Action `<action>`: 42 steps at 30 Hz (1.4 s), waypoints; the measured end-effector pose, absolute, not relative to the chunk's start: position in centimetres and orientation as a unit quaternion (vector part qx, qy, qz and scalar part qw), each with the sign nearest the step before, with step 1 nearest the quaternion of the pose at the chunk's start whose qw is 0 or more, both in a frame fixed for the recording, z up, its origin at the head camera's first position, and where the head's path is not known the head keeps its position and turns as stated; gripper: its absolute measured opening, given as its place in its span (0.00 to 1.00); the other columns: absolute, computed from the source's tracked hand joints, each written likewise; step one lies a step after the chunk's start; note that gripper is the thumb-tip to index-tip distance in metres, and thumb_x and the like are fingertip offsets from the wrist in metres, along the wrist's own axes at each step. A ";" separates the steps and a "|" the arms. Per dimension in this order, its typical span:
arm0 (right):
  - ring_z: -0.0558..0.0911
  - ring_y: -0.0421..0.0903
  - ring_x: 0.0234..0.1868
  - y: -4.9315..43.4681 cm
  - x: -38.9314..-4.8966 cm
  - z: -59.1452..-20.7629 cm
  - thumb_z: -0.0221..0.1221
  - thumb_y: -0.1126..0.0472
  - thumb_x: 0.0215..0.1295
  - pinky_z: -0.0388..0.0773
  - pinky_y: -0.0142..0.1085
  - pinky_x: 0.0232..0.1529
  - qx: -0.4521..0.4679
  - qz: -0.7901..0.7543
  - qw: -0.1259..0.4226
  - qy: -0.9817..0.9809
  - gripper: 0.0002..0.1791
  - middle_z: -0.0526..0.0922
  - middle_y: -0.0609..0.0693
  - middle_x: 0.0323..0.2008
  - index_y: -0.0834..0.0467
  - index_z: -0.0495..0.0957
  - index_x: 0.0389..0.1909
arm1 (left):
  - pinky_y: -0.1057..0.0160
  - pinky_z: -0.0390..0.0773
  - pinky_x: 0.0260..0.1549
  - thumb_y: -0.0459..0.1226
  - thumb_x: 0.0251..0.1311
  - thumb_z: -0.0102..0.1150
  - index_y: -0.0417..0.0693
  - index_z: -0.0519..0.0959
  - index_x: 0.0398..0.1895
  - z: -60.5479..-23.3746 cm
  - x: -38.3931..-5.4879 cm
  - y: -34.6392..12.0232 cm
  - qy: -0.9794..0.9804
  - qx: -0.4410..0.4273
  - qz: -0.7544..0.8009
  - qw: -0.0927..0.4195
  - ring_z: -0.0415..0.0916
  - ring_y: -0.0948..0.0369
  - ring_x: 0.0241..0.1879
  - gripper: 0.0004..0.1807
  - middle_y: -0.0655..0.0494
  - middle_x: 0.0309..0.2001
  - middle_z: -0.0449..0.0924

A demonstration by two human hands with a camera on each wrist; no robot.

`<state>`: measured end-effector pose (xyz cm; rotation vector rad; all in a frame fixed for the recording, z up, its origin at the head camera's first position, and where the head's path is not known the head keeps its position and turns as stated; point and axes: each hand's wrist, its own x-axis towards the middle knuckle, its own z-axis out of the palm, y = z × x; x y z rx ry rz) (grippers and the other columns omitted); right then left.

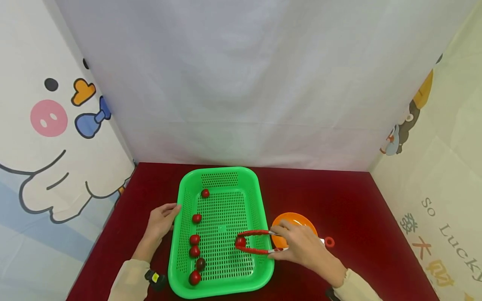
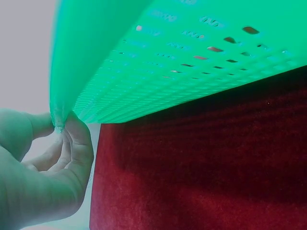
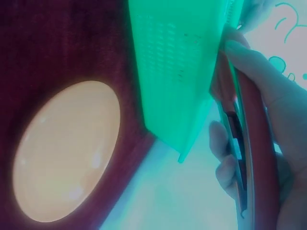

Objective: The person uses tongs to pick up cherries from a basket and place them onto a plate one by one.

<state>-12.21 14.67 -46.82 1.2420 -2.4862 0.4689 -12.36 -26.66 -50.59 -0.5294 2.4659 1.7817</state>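
Observation:
A green perforated basket (image 1: 266, 274) holds several small round red fruits (image 1: 194, 251), most of them strung along its left side; one is darker (image 1: 201, 264). My left hand (image 1: 160, 223) pinches the basket's left rim between thumb and fingers, as the left wrist view shows. In my right hand (image 1: 301, 243) is a pair of tongs (image 1: 257, 232) with red arms, reaching over the basket's right rim. Between the tongs' tips sits one red fruit (image 1: 241, 242); I cannot tell whether it is lifted off the basket floor.
An orange plate (image 1: 293, 216) stands right of the basket, partly under my right hand. The tongs' red ring end (image 1: 329, 242) sticks out beyond that hand. Dark red cloth (image 1: 339, 200) covers the table, with a white curtain (image 1: 248, 83) behind and printed curtains at both sides.

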 end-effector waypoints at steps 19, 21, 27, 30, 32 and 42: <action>0.69 0.29 0.19 17.2 -12.3 -48.3 0.85 0.50 0.35 0.66 0.18 0.19 0.355 0.250 0.247 -0.866 0.31 0.79 0.43 0.35 0.56 0.86 0.42 | 0.65 0.80 0.34 0.45 0.78 0.53 0.32 0.70 0.70 -50.2 -12.3 -26.6 0.798 -0.175 0.576 0.036 0.80 0.64 0.41 0.28 0.31 0.63 0.75; 0.69 0.30 0.20 17.5 -12.2 -48.4 0.86 0.51 0.34 0.64 0.17 0.18 0.349 0.257 0.256 -0.864 0.31 0.77 0.42 0.33 0.56 0.87 0.42 | 0.66 0.81 0.34 0.44 0.78 0.53 0.32 0.70 0.70 -50.3 -12.3 -26.6 0.798 -0.177 0.576 0.035 0.79 0.65 0.39 0.28 0.31 0.63 0.75; 0.71 0.34 0.20 18.7 -12.0 -48.7 0.84 0.47 0.40 0.65 0.18 0.19 0.315 0.259 0.266 -0.874 0.30 0.76 0.42 0.32 0.55 0.86 0.43 | 0.65 0.80 0.32 0.45 0.78 0.54 0.31 0.70 0.70 -50.3 -12.3 -26.6 0.797 -0.170 0.579 0.035 0.79 0.66 0.38 0.29 0.30 0.63 0.74; 0.72 0.37 0.22 19.4 -11.9 -48.9 0.84 0.45 0.41 0.68 0.20 0.20 0.291 0.256 0.259 -0.885 0.32 0.78 0.43 0.34 0.57 0.86 0.46 | 0.64 0.80 0.31 0.45 0.78 0.55 0.30 0.70 0.69 -50.2 -12.4 -26.6 0.796 -0.169 0.580 0.034 0.79 0.66 0.37 0.29 0.29 0.62 0.75; 0.73 0.37 0.23 19.8 -11.8 -49.0 0.84 0.46 0.39 0.71 0.21 0.22 0.274 0.251 0.256 -0.892 0.34 0.79 0.44 0.35 0.58 0.86 0.47 | 0.65 0.80 0.31 0.45 0.78 0.55 0.30 0.70 0.69 -50.2 -12.4 -26.5 0.797 -0.170 0.579 0.034 0.79 0.66 0.36 0.29 0.30 0.62 0.75; 0.68 0.31 0.22 22.0 -11.3 -50.1 0.87 0.54 0.33 0.68 0.21 0.21 0.215 0.267 0.255 -0.904 0.32 0.78 0.44 0.32 0.57 0.86 0.43 | 0.65 0.81 0.32 0.44 0.78 0.54 0.29 0.70 0.69 -50.1 -12.5 -26.4 0.798 -0.171 0.577 0.037 0.80 0.65 0.36 0.29 0.30 0.61 0.76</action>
